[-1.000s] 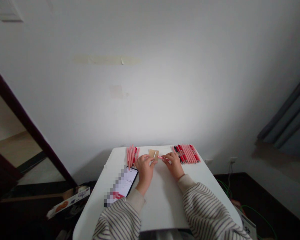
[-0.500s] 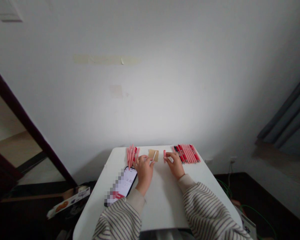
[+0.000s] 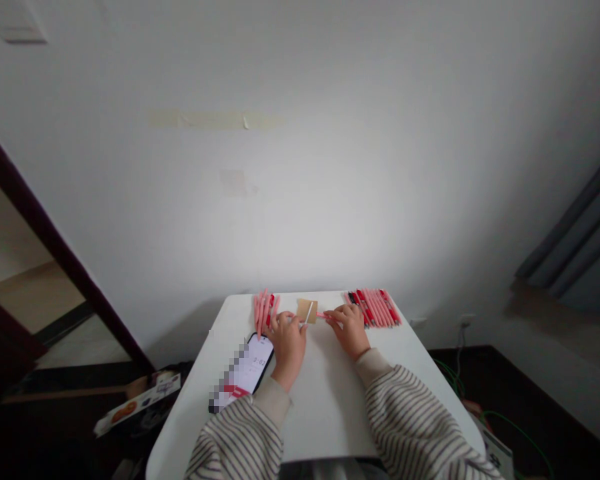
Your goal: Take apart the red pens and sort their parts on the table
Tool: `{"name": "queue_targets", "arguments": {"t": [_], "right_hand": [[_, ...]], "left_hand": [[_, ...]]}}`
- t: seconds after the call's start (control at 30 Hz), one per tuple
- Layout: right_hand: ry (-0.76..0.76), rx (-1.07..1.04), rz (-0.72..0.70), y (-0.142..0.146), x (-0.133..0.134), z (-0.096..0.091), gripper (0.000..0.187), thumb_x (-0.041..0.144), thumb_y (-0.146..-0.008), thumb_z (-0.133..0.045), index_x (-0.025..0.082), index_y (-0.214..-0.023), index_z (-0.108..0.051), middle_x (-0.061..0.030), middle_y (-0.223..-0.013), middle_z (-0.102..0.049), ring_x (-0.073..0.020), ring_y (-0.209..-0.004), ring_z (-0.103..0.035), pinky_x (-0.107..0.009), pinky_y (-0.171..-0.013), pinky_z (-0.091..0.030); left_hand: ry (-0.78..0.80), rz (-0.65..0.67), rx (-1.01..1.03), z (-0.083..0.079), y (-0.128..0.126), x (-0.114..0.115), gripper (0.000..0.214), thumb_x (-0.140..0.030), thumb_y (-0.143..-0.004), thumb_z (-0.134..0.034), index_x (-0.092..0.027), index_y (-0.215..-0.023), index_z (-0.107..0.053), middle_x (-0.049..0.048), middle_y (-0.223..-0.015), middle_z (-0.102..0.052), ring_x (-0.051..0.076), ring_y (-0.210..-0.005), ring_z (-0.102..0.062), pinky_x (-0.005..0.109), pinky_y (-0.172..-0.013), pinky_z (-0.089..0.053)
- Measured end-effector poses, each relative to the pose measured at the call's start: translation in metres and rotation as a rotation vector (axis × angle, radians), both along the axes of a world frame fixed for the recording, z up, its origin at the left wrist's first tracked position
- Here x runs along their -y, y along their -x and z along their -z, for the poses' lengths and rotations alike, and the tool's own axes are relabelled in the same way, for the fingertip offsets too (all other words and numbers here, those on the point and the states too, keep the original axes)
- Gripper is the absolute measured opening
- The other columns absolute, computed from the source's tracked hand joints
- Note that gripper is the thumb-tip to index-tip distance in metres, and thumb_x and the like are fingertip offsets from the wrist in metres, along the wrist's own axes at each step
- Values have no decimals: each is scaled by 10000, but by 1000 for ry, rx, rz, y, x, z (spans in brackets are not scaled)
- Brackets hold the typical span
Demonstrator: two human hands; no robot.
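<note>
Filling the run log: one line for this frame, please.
left hand: holds white rod | right hand: holds pink pen | brown card: behind rod | phone: beside left hand

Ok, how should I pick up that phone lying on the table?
Take the phone by its two long edges, coming down from above. It lies flat, screen up, on the table, so probably only the sides offer a grip. The left hand, nearest it, is busy with a thin white refill.

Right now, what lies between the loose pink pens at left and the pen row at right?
Head view: a brown card, with the left hand pinching a thin white rod and the right hand holding a pink pen beside it.
</note>
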State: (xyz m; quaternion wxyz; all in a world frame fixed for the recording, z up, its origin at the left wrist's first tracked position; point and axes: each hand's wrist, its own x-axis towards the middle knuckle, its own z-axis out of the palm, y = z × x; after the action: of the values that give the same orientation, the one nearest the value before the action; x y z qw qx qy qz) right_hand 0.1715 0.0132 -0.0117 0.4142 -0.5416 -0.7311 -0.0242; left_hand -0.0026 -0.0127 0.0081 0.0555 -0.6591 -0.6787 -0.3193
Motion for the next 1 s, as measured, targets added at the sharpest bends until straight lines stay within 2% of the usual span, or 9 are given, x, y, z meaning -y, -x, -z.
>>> {"name": "queue_targets", "arguments": {"t": [0.23, 0.5, 0.73, 1.0], "right_hand": [[12, 113, -6, 0, 1, 2, 153, 306, -840, -640, 356, -956, -725, -56, -954, -628, -249, -984, -449, -413, -839, -360], [47, 160, -7, 0, 2, 5, 127, 321, -826, -654, 362, -917, -733, -58, -945, -641, -271, -990, -461, -464, -851, -372], [71, 159, -15, 0, 2, 5, 206, 285, -824, -655, 368, -1002, -715, -58, -978, -645, -273, -1001, -456, -480, -863, -372], [86, 140, -20, 0, 3, 4, 205, 290, -811, -669, 353, -999, -720, -60, -976, -647, -268, -1010, -457, -454, -876, -361]], "left_hand": [[30, 2, -5, -4, 0, 1, 122, -292, -748, -657, -260, -857, -702, 59, -1048, -595, 270, -1053, -416, 475, -927, -285], [19, 7, -9, 1, 0, 0, 101, -297, -742, -667, -260, -828, -703, 60, -1048, -590, 280, -1072, -406, 498, -939, -280], [25, 6, -18, -2, -2, 2, 87, -289, -749, -659, -247, -814, -699, 59, -1055, -600, 285, -1092, -410, 515, -951, -272], [24, 0, -39, -1, -2, 0, 98, -283, -772, -620, -234, -798, -701, 66, -1064, -605, 285, -1094, -410, 518, -952, -265]]}}
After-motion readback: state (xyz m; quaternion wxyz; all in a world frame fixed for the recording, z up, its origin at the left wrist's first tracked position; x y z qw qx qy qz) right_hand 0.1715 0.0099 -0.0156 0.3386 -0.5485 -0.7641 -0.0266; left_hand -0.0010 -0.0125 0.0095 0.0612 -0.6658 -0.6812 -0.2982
